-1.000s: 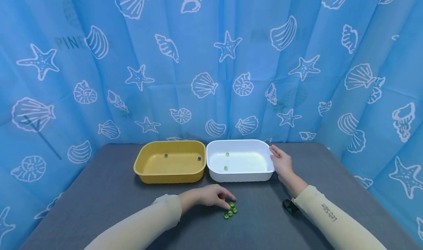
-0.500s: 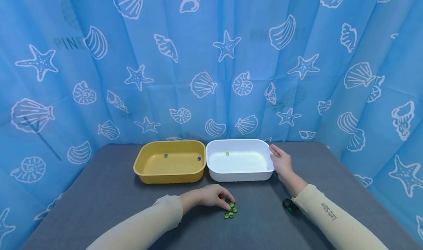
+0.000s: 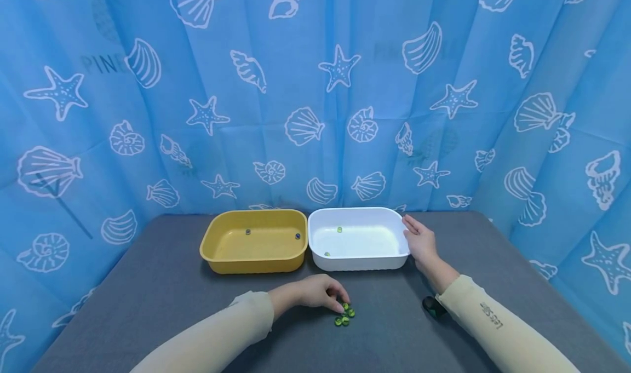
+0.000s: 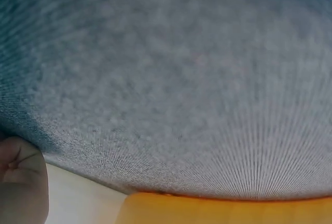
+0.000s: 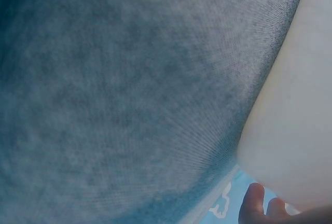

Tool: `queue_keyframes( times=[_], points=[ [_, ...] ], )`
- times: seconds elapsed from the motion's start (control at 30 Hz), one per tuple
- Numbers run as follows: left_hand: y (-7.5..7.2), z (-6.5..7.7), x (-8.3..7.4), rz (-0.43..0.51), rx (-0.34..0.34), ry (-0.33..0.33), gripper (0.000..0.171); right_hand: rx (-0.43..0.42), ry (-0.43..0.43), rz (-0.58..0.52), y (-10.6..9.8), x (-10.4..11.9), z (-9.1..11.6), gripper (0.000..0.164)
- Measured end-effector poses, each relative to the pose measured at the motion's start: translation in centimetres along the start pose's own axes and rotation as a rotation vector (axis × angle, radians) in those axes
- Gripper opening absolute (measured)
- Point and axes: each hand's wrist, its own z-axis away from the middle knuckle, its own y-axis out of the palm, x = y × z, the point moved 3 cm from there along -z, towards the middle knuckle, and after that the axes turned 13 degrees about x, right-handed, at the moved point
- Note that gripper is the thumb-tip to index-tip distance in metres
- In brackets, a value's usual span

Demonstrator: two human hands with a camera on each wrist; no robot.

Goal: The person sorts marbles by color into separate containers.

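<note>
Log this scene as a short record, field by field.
Left hand: thumb and fingertips down at the green marbles; hand, grip unclear
Green marbles: at least four, clustered on the table
Right hand: at the right end of the white tub, fingers extended
White tub contents: two small pale green pieces
Yellow tub: left of the white one, holding two small dark pieces
Table: grey covering
Backdrop: blue curtain with white sea-shell prints

Grey table (image 3: 162,296) under yellow tub (image 3: 253,267), white tub (image 3: 365,264), green marbles (image 3: 345,321), small black object (image 3: 430,306).
</note>
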Motion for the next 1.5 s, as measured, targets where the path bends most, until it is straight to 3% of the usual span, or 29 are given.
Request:
queue_keyframes(
  times=[0.33,0.6,0.83,1.13,1.5],
  points=[
    [-0.1,-0.1,-0.2,-0.044,0.039,-0.01,0.028,-0.005,0.011,0.003,0.0,-0.2,-0.1,0.048],
    [0.1,-0.1,-0.1,-0.032,-0.01,-0.043,0.019,-0.007,0.009,0.007,0.0,-0.1,-0.2,0.048],
    [0.1,0.1,0.0,0.008,-0.051,-0.013,0.015,0.001,0.014,0.012,0.0,-0.2,-0.1,0.048],
    [-0.8,1.1,-0.8,0.169,-0.232,0.07,0.015,0.013,0.013,0.004,0.0,-0.2,0.0,0.048],
    [-4.2,2.5,-3.2,0.257,-0.491,0.167,0.021,0.015,0.01,0.015,0.1,0.0,0.1,0.049]
  ],
)
